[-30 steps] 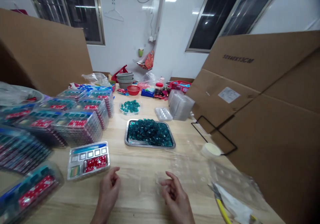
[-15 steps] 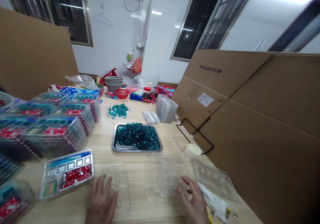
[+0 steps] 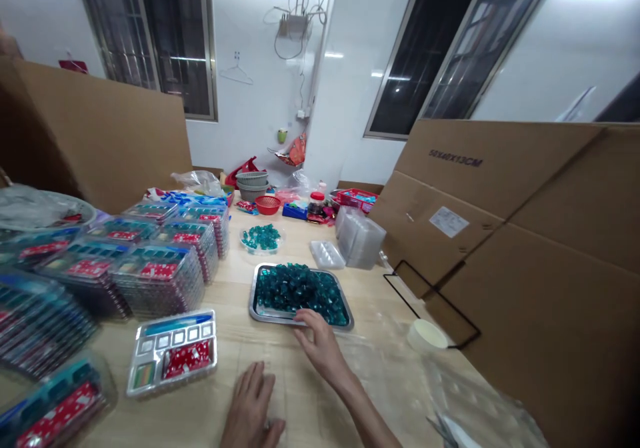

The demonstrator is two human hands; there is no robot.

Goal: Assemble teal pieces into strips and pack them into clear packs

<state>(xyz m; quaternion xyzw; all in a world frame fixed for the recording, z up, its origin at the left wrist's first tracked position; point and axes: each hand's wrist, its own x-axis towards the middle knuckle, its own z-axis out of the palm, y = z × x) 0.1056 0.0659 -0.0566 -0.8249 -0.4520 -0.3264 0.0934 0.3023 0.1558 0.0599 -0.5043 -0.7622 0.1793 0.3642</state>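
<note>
My right hand (image 3: 320, 348) reaches to the front rim of a metal tray (image 3: 257, 311) heaped with teal translucent gems (image 3: 295, 288). Its fingers curve, thumb apart, with nothing visible in them. My left hand (image 3: 253, 405) rests palm down near the table's front, fingers stretched out, by a faint clear plastic sheet or case whose outline is hard to make out. Left of it lies a clear compartment case (image 3: 173, 351) with a blue pen, a red patterned packet, a striped pad and several square wells without gems.
Stacks of filled clear cases (image 3: 155, 281) crowd the left. Behind the tray stand a dish of gems (image 3: 261, 238) and clear plastic trays (image 3: 363, 238). At right are a tape roll (image 3: 427, 335), scissors (image 3: 443, 431), a black wire frame (image 3: 440, 295) and a large cardboard box (image 3: 500, 235).
My right hand has moved forward and left, from the clear plastic to the gem tray's front rim. My left hand stays low on the table. The camera view has shifted left and upward.
</note>
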